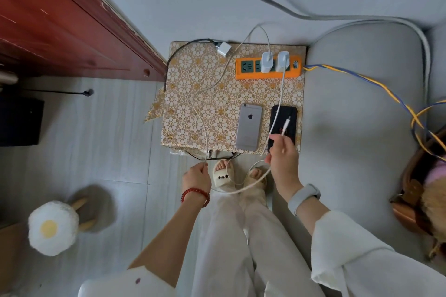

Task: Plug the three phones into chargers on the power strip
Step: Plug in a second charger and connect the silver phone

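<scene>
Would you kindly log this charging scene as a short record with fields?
surface: small table with floral patterned cover
power strip: orange power strip at the far right of the table
chargers plugged in: two white chargers
loose charger: white charger lying on the table, unplugged
phones in view: silver phone and black phone, both face down
left hand: left hand holds a white cable
right hand: right hand holds a white cable end above the black phone
</scene>
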Action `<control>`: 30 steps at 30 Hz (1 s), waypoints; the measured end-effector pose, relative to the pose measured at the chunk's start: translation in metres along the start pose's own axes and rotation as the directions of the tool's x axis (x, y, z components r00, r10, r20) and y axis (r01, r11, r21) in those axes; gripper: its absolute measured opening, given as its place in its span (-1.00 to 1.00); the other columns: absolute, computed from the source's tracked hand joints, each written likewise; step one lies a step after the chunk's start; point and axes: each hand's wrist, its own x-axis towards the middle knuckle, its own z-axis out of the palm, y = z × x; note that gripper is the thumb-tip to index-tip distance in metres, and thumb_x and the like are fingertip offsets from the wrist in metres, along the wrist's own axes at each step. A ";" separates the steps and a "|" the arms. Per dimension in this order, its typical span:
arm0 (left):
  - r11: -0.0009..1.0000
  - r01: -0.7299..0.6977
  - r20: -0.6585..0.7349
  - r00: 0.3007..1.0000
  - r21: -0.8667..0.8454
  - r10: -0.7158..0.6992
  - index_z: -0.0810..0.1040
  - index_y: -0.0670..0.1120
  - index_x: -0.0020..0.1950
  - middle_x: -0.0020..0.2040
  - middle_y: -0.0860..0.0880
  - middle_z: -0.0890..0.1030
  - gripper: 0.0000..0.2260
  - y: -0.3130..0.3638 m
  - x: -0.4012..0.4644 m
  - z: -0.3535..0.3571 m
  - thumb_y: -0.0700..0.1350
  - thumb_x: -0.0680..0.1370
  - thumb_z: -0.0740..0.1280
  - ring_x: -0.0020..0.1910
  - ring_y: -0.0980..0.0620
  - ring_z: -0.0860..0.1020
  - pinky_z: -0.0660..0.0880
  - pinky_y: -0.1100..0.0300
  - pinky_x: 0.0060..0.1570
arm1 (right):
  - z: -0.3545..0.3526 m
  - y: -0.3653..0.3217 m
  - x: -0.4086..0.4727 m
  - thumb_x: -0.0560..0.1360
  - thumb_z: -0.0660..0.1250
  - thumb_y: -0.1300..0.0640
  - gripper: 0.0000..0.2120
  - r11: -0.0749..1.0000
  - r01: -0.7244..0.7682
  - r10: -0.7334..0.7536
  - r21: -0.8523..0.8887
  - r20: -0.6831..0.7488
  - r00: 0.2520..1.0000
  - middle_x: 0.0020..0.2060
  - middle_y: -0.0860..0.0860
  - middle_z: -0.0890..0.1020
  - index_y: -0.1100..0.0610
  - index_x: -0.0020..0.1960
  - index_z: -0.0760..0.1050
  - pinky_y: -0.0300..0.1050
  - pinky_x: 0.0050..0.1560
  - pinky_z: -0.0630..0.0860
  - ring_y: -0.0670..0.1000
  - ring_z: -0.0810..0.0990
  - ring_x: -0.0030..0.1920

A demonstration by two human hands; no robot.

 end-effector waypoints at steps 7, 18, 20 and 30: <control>0.986 -0.090 -0.120 0.987 0.138 0.107 0.31 -0.12 0.31 0.30 -0.14 0.34 -0.65 0.020 0.006 0.003 -0.15 0.52 0.16 0.25 -0.12 0.37 0.41 -0.04 0.11 | 0.015 0.010 0.020 0.57 0.08 0.25 -0.80 0.901 0.186 -0.137 -0.392 0.149 0.979 -0.36 0.09 0.46 0.29 -0.17 0.40 -0.07 -0.26 0.29 0.16 0.43 -0.26; 0.961 -0.254 0.164 0.949 -0.112 0.270 0.31 -0.20 0.33 0.24 -0.24 0.42 -0.62 0.077 0.068 0.055 -0.29 0.51 0.13 0.19 -0.18 0.43 0.40 0.02 0.21 | 0.056 0.037 0.068 0.57 0.01 0.27 -0.74 0.893 0.042 0.014 -0.448 0.122 0.992 0.09 0.30 0.48 0.39 0.02 0.42 0.15 0.23 0.31 0.25 0.43 0.14; 0.962 -0.238 0.189 0.947 -0.134 0.261 0.38 -0.24 0.27 0.17 -0.31 0.46 -0.63 0.081 0.074 0.063 -0.35 0.46 0.13 0.16 -0.26 0.42 0.42 -0.06 0.19 | 0.059 0.042 0.069 0.57 0.02 0.27 -0.75 0.901 0.030 0.014 -0.432 0.099 0.995 0.07 0.29 0.50 0.36 0.00 0.44 0.17 0.23 0.32 0.24 0.43 0.13; 0.912 0.004 0.292 0.948 -0.410 0.127 0.39 -0.22 0.23 0.00 -0.12 0.52 -0.71 0.076 0.073 0.048 -0.23 0.51 0.19 -0.05 -0.07 0.50 0.50 0.03 0.01 | 0.054 0.030 0.066 0.57 0.04 0.21 -0.78 0.965 -0.092 0.118 -0.246 0.093 0.989 -0.19 0.04 0.48 0.18 -0.11 0.45 -0.06 -0.11 0.39 0.07 0.45 -0.10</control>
